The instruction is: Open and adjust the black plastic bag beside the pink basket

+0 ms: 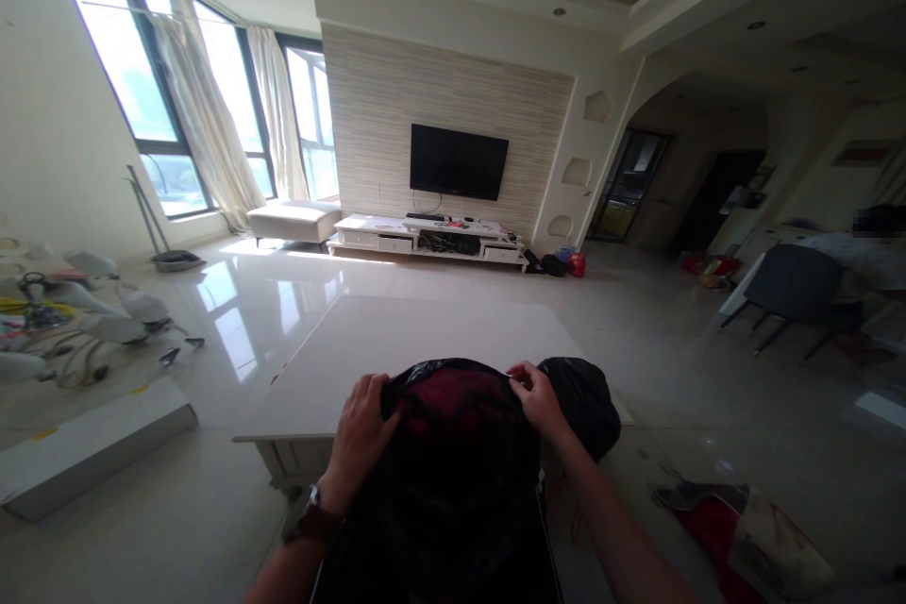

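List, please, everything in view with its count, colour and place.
Held bag: 1, black with dark red, centre front
Table: 1, white, ahead
Other bag: 1, black, table's right side
TV: 1, black, far centre
Stand: 1, white, under TV
Windows: several, dark-framed, left
Curtains: 2, cream, at windows
Ottoman: 1, beige, by windows
Dustpan: 1, dark, below windows
Jumble: uncounted, mostly white, left
Box: 1, whitish, lower left
Cloth-like heap: 1, red and beige, lower right
Chair: 1, dark grey, right
Person: 1, pale top, beyond chair
Watch: 1, brown strap, left wrist
Left hand: 1, bag's left rim
Right hand: 1, bag's right rim
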Demonstrator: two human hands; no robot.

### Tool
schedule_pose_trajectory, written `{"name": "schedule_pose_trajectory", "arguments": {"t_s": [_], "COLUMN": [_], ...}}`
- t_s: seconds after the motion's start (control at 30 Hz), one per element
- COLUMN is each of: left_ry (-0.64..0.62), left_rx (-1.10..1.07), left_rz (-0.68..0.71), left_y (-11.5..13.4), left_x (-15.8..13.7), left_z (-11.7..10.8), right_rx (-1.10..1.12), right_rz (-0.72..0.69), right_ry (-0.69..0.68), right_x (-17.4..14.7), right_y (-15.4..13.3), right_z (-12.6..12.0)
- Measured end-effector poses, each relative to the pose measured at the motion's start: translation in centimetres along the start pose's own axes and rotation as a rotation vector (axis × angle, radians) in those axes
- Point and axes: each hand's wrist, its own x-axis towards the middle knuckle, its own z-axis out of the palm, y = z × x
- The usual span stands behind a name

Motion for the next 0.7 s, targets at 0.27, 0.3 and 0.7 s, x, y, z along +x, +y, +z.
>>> {"name": "schedule_pose_trajectory", "arguments": {"t_s": [0.27,0.3,0.7], "left_ry": [0.117,0.079,-0.329], "left_rx": [0.010,-0.067,-0.743], "left_rz": [0.126,0.077,-0.558], "left_y": [-0.2,-0.1,-1.7], "left_x": [-0.5,-0.1,2.7], "left_z": [-1.9,-2.3,-0.7], "right_rx": [-0.130,-0.132,-0.123], "right_rz": [-0.061,-0.071,0.005], "right_ry": [0.025,0.037,-0.134], "right_x": [-0.7,-0.7,0.4], "right_y": [-1.5,-1.5,0.4], "right_z": [-1.9,-2.0,-0.8]}}
